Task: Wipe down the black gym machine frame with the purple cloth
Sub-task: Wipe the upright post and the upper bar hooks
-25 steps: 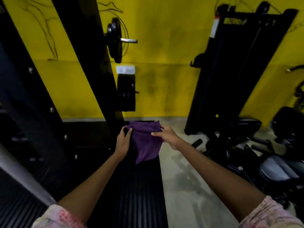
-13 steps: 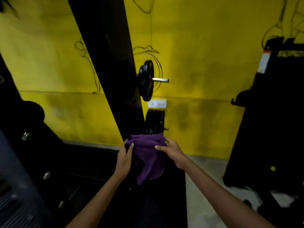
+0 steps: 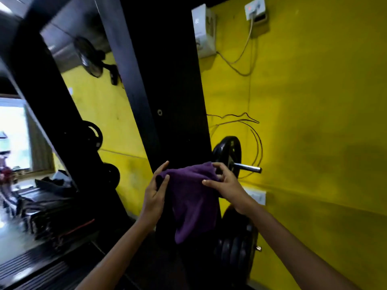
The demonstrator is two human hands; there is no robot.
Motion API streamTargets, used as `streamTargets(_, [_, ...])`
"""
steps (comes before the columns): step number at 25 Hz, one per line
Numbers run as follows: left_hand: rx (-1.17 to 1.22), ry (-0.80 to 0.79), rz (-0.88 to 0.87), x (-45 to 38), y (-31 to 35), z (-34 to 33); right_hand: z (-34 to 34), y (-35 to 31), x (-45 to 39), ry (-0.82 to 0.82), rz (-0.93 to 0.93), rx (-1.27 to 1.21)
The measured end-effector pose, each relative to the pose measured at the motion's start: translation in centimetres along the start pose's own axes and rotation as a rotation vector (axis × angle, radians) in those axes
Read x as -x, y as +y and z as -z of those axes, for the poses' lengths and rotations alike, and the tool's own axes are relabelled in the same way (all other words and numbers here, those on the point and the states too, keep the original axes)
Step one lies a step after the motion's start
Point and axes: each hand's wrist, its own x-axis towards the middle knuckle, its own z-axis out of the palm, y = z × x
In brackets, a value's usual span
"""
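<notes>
The left hand (image 3: pixel 155 195) pinches the left top corner of the purple cloth (image 3: pixel 192 201) between thumb and fingers, with its fingers nearly straight and pointing up. The right hand (image 3: pixel 226 185) grips the cloth's right top edge, its fingers curled round the fold and its thumb laid across the near side. Between the two hands the cloth is stretched along its top edge, and the rest hangs down in a loose taper below them.

The cloth lies in front of the wide upright of the black gym machine frame (image 3: pixel 173 91), which rises between the hands and runs up out of view. Whether the cloth touches the frame cannot be told.

Just right of the right hand, a black weight plate (image 3: pixel 227 151) sits on a chrome peg (image 3: pixel 248 167) that sticks out to the right. More plates (image 3: pixel 236 245) are stacked lower down, near the right forearm. Behind everything is a yellow wall (image 3: pixel 314 143), with a white box (image 3: pixel 204 30) and a loose cable (image 3: pixel 240 57) at its far upper part.
</notes>
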Motion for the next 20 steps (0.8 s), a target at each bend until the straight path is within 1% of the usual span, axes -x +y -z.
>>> streamTargets(4, [-0.206,0.003,-0.136,-6.2,2.0,0.8,1.1,-1.7,-6.2,-0.009,0.085,-0.017])
streamTargets(6, [-0.308,0.037,-0.189,-9.0,3.0,1.0,1.2,-2.6,-9.2,-0.015,0.155,0.029])
streamTargets(10, [-0.435,0.07,-0.332,-13.7,5.1,0.8,1.1,-5.4,-14.2,0.06,0.267,0.123])
streamTargets(12, [-0.532,0.114,-0.4,-15.9,6.0,0.3,1.2,-7.1,-16.5,0.089,0.294,0.106])
streamTargets(15, [-0.591,0.208,-0.494,-19.6,7.9,-0.9,1.4,-10.9,-20.6,0.093,0.334,0.056])
streamTargets(17, [-0.643,0.232,-0.553,-22.0,9.8,-1.9,1.5,-13.9,-23.4,0.144,0.4,0.008])
streamTargets(20, [-0.747,0.253,-0.645,-26.2,12.7,-3.3,1.5,-18.0,-27.6,0.312,0.603,0.053])
